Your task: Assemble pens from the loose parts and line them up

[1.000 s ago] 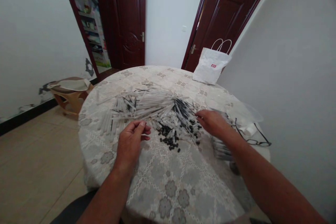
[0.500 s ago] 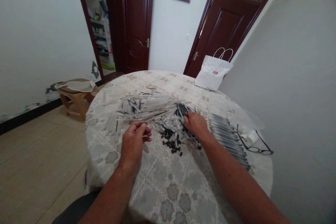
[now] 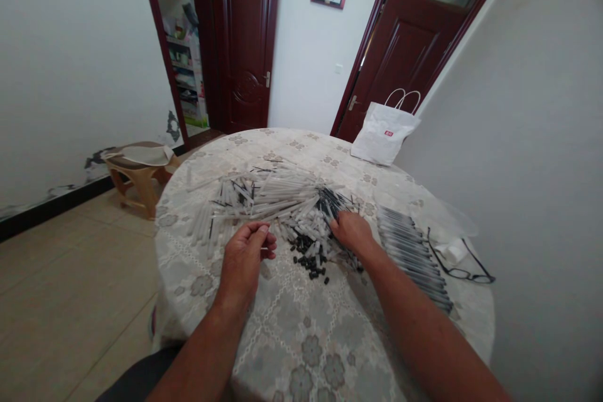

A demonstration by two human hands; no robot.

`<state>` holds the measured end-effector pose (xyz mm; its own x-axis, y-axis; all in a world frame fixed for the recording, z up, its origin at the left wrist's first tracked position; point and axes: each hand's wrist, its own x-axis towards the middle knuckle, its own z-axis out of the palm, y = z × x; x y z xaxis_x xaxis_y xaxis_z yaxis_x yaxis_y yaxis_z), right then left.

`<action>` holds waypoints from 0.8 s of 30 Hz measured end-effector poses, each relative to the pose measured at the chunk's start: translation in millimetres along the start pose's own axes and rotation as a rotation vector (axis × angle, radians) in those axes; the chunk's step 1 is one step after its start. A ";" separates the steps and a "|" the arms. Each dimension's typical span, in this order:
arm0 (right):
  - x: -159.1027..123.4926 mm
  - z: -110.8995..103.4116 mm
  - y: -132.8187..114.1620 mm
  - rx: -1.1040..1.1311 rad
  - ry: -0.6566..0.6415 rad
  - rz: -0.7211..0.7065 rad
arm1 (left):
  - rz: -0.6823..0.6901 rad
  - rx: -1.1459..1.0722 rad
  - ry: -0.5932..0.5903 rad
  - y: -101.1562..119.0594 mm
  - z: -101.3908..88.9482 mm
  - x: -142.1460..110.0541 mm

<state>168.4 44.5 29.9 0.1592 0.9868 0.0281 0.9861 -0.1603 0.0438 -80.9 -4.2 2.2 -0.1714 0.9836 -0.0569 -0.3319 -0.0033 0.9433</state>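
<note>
My left hand (image 3: 247,248) is over the near side of a pile of pen parts, thumb and fingertips pressed together; what they pinch, if anything, is too small to tell. My right hand (image 3: 354,231) reaches into the pile's right side, fingers bent down and partly hidden among short whitish pieces (image 3: 308,225). Just beyond it lies a bunch of thin dark sticks (image 3: 330,200), like pen refills. Long pale tubes (image 3: 280,195) are heaped in the middle. Small black plugs (image 3: 311,262) are scattered between my hands. Right of my right forearm, pen-like grey sticks (image 3: 414,257) lie in a neat row.
A patterned cloth covers the round table (image 3: 301,333). Eyeglasses (image 3: 464,273) and a crumpled white piece (image 3: 453,251) lie at the right edge. A white paper bag (image 3: 384,133) stands at the back right. On the floor to the left is a stool (image 3: 136,179).
My right hand's fingertips have moved slightly nearer to me, from the dark sticks toward the short whitish pieces. My left hand keeps its pinch in about the same place. The view has tilted slightly.
</note>
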 end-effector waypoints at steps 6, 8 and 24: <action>-24.2 -10.7 12.2 0.125 0.100 -0.021 | 0.124 0.233 -0.073 -1.9 1.7 -4.0; -39.9 -21.1 13.2 0.328 0.113 -0.091 | 0.281 0.387 -0.099 -2.3 4.2 -9.5; -74.0 -12.0 1.7 0.950 -0.261 -0.265 | 0.597 0.849 -0.227 -18.3 1.7 -13.3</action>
<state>157.7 -29.0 39.9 -0.1758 0.9802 -0.0909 0.6035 0.0344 -0.7966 -70.9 -16.9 -13.8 0.1133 0.8750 0.4706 0.5203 -0.4558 0.7222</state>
